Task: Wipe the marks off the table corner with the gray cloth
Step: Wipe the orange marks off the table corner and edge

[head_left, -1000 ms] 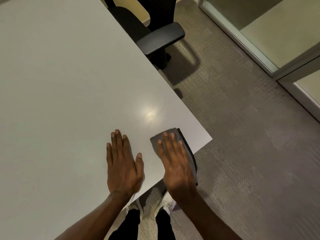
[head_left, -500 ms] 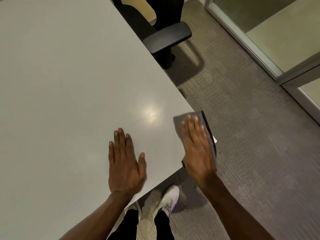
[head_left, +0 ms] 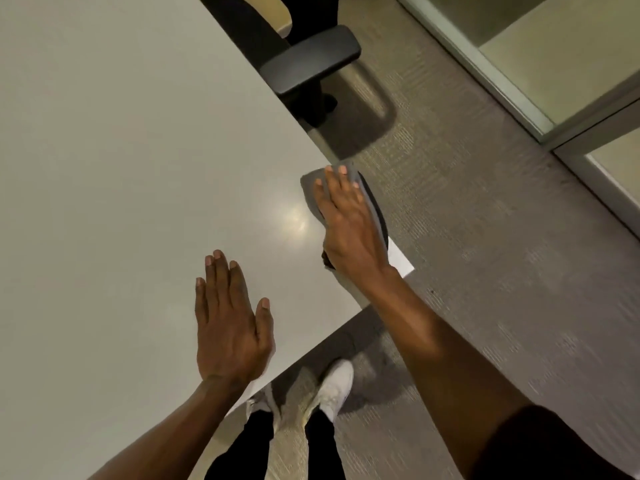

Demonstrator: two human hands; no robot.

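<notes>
R hand flat, fingers spread, pressing gray cloth at table edge, 3 o'clock; soft, limp, best palm-pinned. L hand flat, empty.

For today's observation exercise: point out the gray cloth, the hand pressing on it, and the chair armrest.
gray cloth point(head_left: 309, 188): head view, bare far-left part.
right hand point(head_left: 349, 226): head view, back of the hand.
chair armrest point(head_left: 310, 65): head view, top of the black pad.

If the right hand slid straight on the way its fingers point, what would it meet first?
Probably nothing on the table: the right hand, flat on the cloth, would cross the edge; the chair armrest lies beyond, depth unclear.
</notes>
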